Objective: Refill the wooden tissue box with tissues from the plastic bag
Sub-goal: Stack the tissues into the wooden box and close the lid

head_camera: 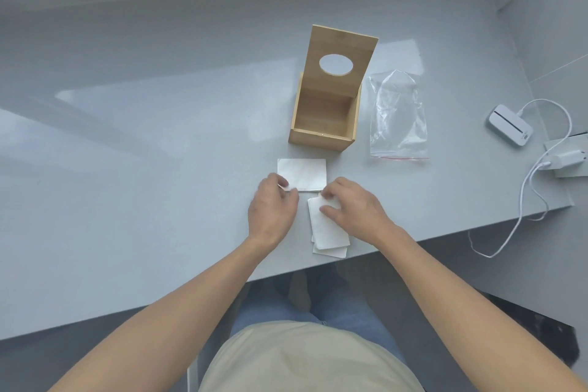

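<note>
Head view: wooden tissue box (324,119) stands with hinged lid (340,56) raised, cavity bare, apparently ready for loading; emptied plastic bag (397,124) lies just beside it; left hand (272,207) pinches the near corner of a folded tissue stack (302,173); right hand (353,205) presses curled fingers on a second tissue pile (327,226), likely squaring both; white device (510,126) and cable (534,188) sit well apart, obstructing nothing.
</note>
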